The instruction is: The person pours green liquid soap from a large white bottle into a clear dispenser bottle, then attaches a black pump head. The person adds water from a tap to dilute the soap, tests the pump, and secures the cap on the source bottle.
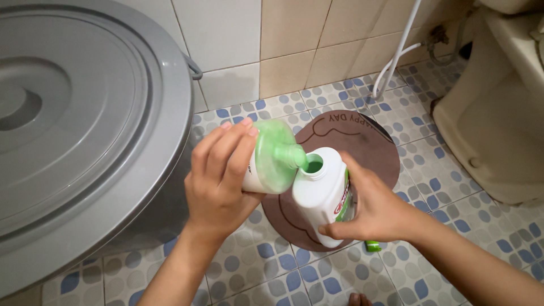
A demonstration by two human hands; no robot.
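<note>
We are mid-pour: our left hand point(218, 181) is closed around a tipped pouch point(272, 158) of green liquid, its spout set into the open neck of the white bottle point(320, 192), which our right hand point(368, 209) grips upright above the brown mat point(368, 147). Next, it seems, the spout must stay seated (a slip would spill). Around us: patterned tile floor point(255, 266), grey bin lid point(85, 124) at left, toilet point(498, 113) at right.
</note>
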